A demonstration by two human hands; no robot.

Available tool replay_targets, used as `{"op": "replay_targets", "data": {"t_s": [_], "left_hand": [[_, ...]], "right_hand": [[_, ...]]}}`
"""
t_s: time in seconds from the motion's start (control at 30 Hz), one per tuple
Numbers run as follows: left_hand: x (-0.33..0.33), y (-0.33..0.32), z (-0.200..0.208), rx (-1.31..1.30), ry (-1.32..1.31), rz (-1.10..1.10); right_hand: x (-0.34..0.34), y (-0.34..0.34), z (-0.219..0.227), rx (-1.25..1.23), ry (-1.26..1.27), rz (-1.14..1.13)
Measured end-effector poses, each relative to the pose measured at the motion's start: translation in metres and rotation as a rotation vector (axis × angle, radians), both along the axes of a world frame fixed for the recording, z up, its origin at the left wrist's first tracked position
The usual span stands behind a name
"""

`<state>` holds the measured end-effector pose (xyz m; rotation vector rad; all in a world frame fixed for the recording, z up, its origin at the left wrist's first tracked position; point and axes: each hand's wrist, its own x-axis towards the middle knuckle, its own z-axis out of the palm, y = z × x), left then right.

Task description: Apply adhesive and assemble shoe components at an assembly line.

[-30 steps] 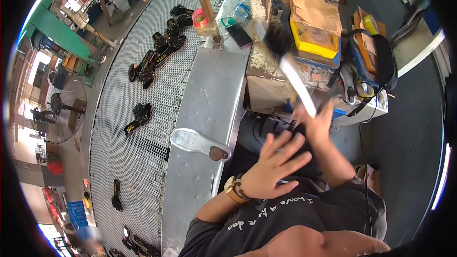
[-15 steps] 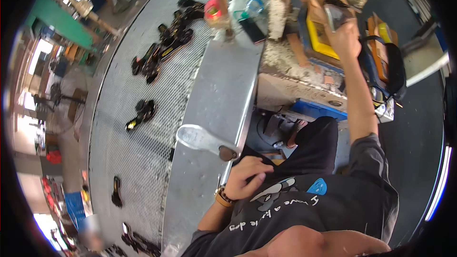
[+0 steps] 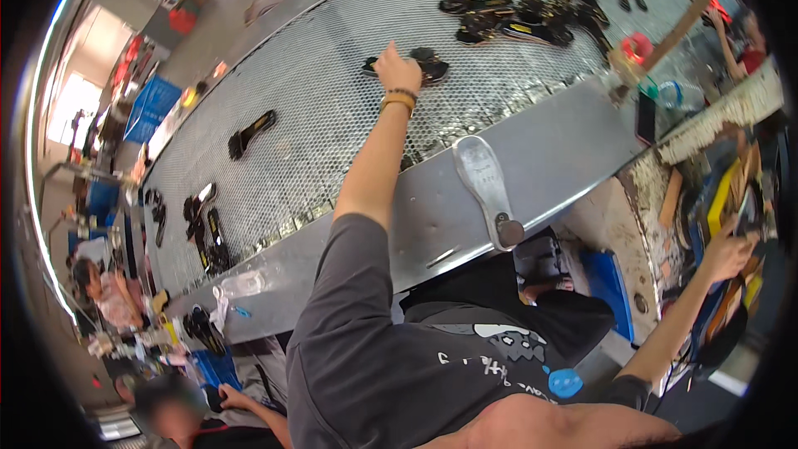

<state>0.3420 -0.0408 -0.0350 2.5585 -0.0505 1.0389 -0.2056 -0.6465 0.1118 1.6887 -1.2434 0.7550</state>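
My left hand [image 3: 399, 71] reaches far over the mesh belt [image 3: 316, 125]. Its fingers are closed at a black sandal [image 3: 429, 66] lying there, and the hand covers part of it. Off to the right, my right hand [image 3: 726, 256] is curled round a greyish thing that I cannot make out, beside a yellow-edged tray [image 3: 725, 195]. Between the two arms, a clear shoe-shaped plate [image 3: 482, 170] with a brown round knob [image 3: 510, 233] lies on the metal ledge [image 3: 573, 141].
Several black sandals [image 3: 532, 17] lie piled farther along the belt, and a single one [image 3: 251, 133] lies to the left. A phone [image 3: 646, 119] and a tape roll [image 3: 637, 47] are by the post [image 3: 686, 17]. Another person [image 3: 179, 411] sits at lower left.
My left hand has gone from my lap out to the sandals on the belt. My right hand stays by the yellow tray. The view has swung left.
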Motion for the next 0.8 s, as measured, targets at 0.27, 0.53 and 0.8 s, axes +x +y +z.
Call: {"op": "replay_targets", "data": {"t_s": [0.27,0.53,0.8], "left_hand": [[-0.073,-0.045,0.05,0.358,0.979,-0.31],[-0.089,-0.004,0.067,0.647,0.948,-0.327],[-0.092,0.03,0.028,0.522,0.808,-0.507]], "right_hand": [[-0.027,-0.025,0.012,0.266,0.056,-0.031],[-0.016,-0.072,0.042,0.543,-0.44,-0.085],[0.008,-0.049,0.036,0.298,-0.275,-0.106]]}}
